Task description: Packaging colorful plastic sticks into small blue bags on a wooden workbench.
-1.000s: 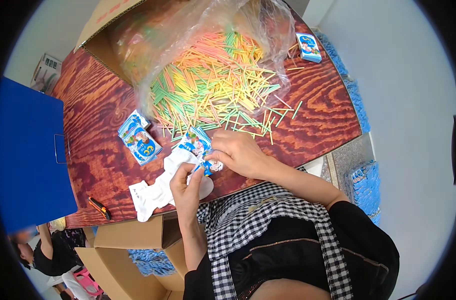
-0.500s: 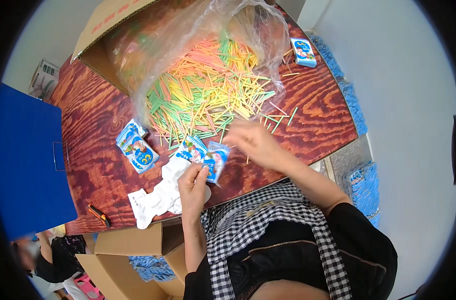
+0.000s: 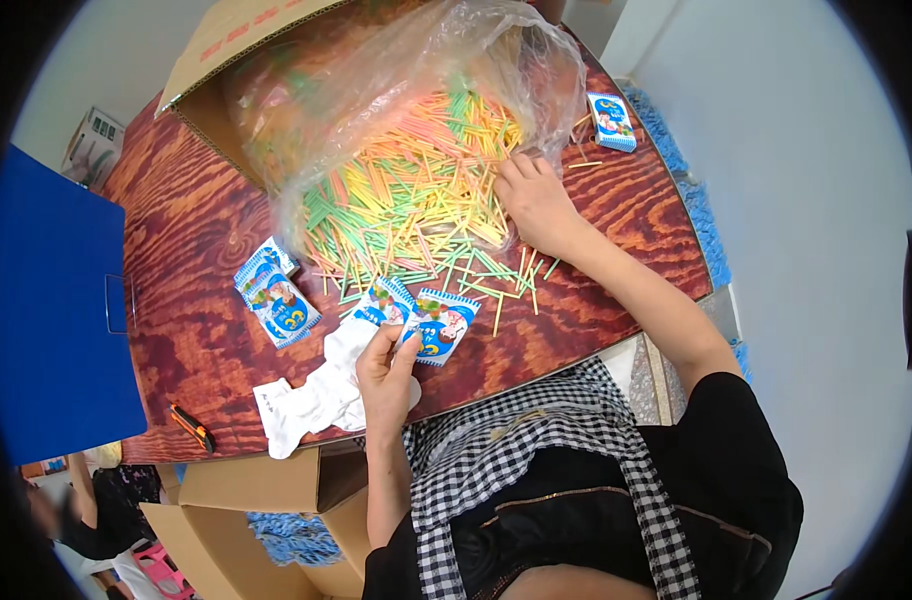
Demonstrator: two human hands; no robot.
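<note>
My left hand (image 3: 386, 378) pinches a small blue-and-white packet (image 3: 442, 322) near the table's front edge. Just behind it lies another packet (image 3: 384, 300), partly overlapped. My right hand (image 3: 538, 208) rests at the right side of a large pile of thin coloured sticks (image 3: 406, 190) in pink, yellow and green. Its fingers are bent but apart, touching the sticks and the edge of a clear plastic bag (image 3: 366, 75); the fingertips are partly hidden. The pile spills from that bag, which lies in a tipped cardboard box (image 3: 211, 125).
Several packets (image 3: 278, 305) lie left of the pile, and a packet (image 3: 612, 122) sits far right. White cloth gloves (image 3: 321, 398) and a box cutter (image 3: 191, 427) are on the wooden table (image 3: 196, 230). Below stands an open carton (image 3: 256, 490) with blue packets. A person (image 3: 101, 510) is at lower left.
My right hand has moved up and right, from the pile's near edge to its right side. The packet in my left hand has turned, showing its printed face. Loose sticks at the right have shifted.
</note>
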